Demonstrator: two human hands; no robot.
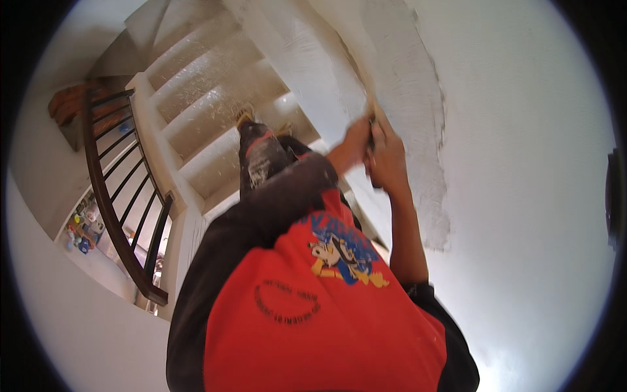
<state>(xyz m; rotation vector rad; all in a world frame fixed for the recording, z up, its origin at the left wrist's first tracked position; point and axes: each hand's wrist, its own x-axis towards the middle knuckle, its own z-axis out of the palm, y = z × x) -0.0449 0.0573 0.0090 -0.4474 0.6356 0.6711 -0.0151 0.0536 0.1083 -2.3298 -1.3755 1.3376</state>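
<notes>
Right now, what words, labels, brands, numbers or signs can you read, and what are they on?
Red shirt, blue lettering by the cartoon: partly lost in folds; I won't copy it.
Same shirt, dark curved lettering: small; I won't copy that either.
Colourful things past the railing: too small and blurred to tell any writing.

Worn on the head, as the left of two side-by-side fisheyes. Looks steeply down, upright and unmirrored, past a red shirt [320,340], very near at six o'clock, to the left hand [356,140] and right hand [390,160], a little farther off between one and two. Carries on to more distant stairs [206,104] between ten and eleven and a railing [106,201] at nine. Skims a pale wall [522,189] at three.
</notes>
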